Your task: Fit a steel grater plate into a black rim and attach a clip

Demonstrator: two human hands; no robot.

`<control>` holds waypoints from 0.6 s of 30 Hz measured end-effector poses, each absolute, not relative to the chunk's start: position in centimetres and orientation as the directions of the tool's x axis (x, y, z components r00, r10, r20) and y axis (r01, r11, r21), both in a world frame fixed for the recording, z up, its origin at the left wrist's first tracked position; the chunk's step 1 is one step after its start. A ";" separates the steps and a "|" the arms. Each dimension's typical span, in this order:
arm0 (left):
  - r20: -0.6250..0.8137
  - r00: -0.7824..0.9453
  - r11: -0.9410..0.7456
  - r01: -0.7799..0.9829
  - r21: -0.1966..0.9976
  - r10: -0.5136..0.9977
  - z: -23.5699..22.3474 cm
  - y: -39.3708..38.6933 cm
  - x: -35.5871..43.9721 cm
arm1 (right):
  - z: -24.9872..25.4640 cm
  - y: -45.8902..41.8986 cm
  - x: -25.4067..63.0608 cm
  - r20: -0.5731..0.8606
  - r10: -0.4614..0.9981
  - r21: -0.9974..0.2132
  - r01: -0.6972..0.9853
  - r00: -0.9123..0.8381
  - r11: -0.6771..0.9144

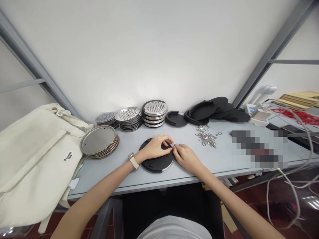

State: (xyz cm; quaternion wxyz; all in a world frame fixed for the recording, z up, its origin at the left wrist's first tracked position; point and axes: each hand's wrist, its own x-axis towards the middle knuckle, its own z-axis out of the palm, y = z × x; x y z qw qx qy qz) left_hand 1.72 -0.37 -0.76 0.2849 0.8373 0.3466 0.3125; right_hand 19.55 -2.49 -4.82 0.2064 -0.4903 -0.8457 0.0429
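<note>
A round black disc (157, 165) with small holes and a pale strip of rim lies at the front of the table. My left hand (157, 146), wearing a watch at the wrist, rests over it with its thumb and fingers closed on its far right edge. At that edge my right hand (185, 156) pinches a small metal carabiner clip (171, 145), mostly hidden by the fingertips. The two hands' fingertips nearly meet there. To the right lies a loose pile of carabiner clips (207, 139).
Along the wall stand stacks of grater discs (128, 114) and perforated discs in black holders (156, 108). Grey lids (98, 141) are stacked at left beside a cream bag (37, 159). Black holders (203, 111) lie at back right, near a pixelated dark object (259, 149) and white cables (309, 139).
</note>
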 end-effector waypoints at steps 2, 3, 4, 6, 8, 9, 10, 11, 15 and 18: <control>0.325 0.563 -0.592 0.392 0.704 0.760 -0.7 -0.4 1.7 | -4.8 -2.5 19.6 0.306 0.848 -0.275 0.812 -0.433 0.514; 0.322 0.562 -0.586 0.387 0.712 0.762 -0.7 -0.4 1.7 | -4.8 -2.5 19.6 0.304 0.848 -0.275 0.812 -0.434 0.514; 0.317 0.561 -0.579 0.381 0.721 0.765 -0.7 -0.3 1.7 | -4.7 -2.5 19.6 0.303 0.848 -0.274 0.813 -0.434 0.514; 0.305 0.554 -0.560 0.375 0.739 0.774 -0.8 -0.2 1.7 | -4.6 -2.6 19.5 0.305 0.849 -0.275 0.814 -0.432 0.512; 0.290 0.545 -0.538 0.376 0.754 0.786 -0.9 -0.1 1.6 | -4.5 -2.7 19.4 0.313 0.854 -0.288 0.815 -0.416 0.503; 0.281 0.542 -0.529 0.379 0.760 0.792 -1.0 -0.1 1.6 | -4.5 -2.7 19.4 0.320 0.858 -0.305 0.814 -0.401 0.494; 0.274 0.537 -0.520 0.383 0.763 0.798 -1.1 -0.1 1.6 | -4.4 -2.7 19.3 0.327 0.864 -0.327 0.812 -0.383 0.484; 0.270 0.532 -0.514 0.388 0.765 0.803 -1.1 0.0 1.6 | -4.4 -2.8 19.3 0.332 0.869 -0.352 0.806 -0.367 0.475; 0.269 0.520 -0.507 0.393 0.767 0.811 -1.2 -0.1 1.7 | -4.4 -2.8 19.3 0.337 0.874 -0.404 0.785 -0.349 0.469; 0.274 0.513 -0.508 0.395 0.766 0.813 -1.3 -0.1 1.7 | -4.5 -2.8 19.3 0.339 0.875 -0.412 0.782 -0.345 0.468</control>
